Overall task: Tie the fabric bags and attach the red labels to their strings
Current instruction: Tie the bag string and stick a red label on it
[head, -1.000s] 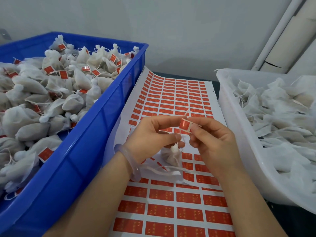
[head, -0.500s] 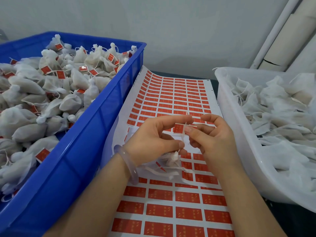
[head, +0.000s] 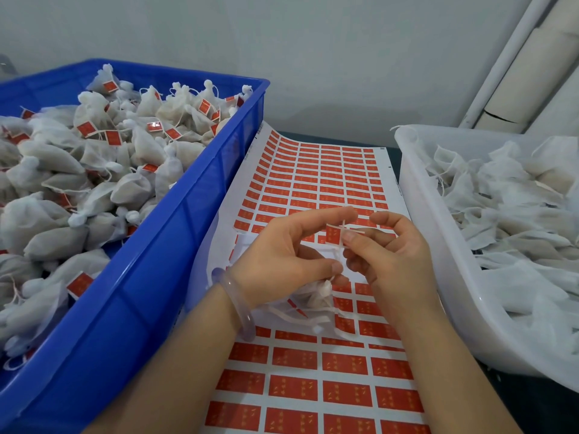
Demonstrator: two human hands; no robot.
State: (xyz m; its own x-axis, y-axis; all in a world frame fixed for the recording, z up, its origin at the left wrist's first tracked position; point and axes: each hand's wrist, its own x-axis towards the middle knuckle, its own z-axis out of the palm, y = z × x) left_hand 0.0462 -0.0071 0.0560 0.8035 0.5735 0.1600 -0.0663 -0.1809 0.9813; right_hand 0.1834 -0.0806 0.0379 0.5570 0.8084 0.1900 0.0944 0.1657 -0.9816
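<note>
Since a second ago the small red paper label [head: 332,234] has gone from tilted to upright, its face to the camera, against the thin white string [head: 344,224]. The right hand [head: 393,256] pinches the label's 3 o'clock edge in its grip. The left hand [head: 279,256] pinches the string in its grip (thumb low, forefinger at the string's top end). The small white fabric bag [head: 318,296] lies at 6 o'clock of the left hand, partly hidden by it, on the white sheet of red labels [head: 313,386]. A blue plastic crate [head: 141,292] of tied bags stands at 9 o'clock. A white plastic tub [head: 438,245] of untied bags stands at 3 o'clock.
</note>
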